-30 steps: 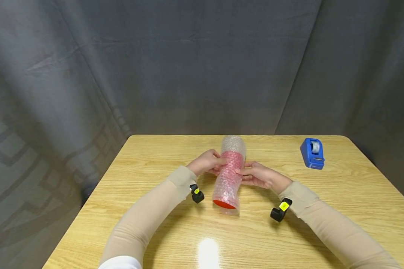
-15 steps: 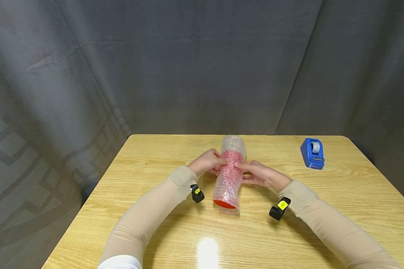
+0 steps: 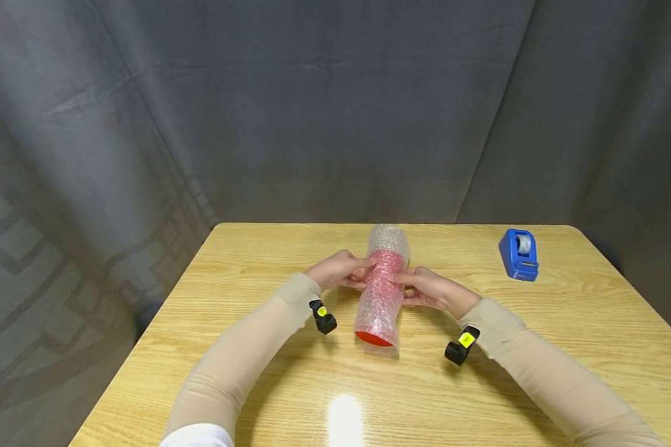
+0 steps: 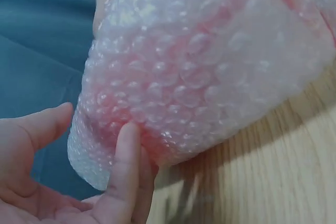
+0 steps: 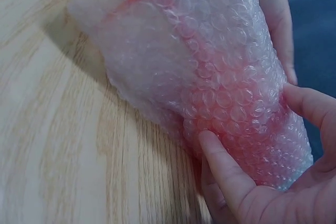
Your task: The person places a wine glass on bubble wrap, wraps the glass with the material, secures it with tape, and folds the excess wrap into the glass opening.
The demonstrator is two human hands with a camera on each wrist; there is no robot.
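Observation:
A red, tube-shaped item wrapped in bubble wrap [image 3: 381,298] lies lengthwise on the wooden table, its bare red end [image 3: 373,339] facing me. My left hand [image 3: 340,270] holds its left side, thumb on top and fingers lower down. On the other side my right hand [image 3: 433,288] grips it too, the thumb [image 5: 310,98] pressing into the wrap and a finger [image 5: 226,166] against the flank. In the left wrist view, a left finger [image 4: 126,156] touches the wrap, with the thumb [image 4: 50,124] at its edge. The wrap blurs what is inside.
A blue tape dispenser [image 3: 519,254] with a roll of clear tape stands at the back right of the table [image 3: 268,248]. Grey curtains [image 3: 335,112] hang behind the table's far edge and along its left side.
My left wrist has shifted slightly left, its thumb still on the wrap. The right thumb has moved a little up along the wrap. The wrapped tube has hardly moved.

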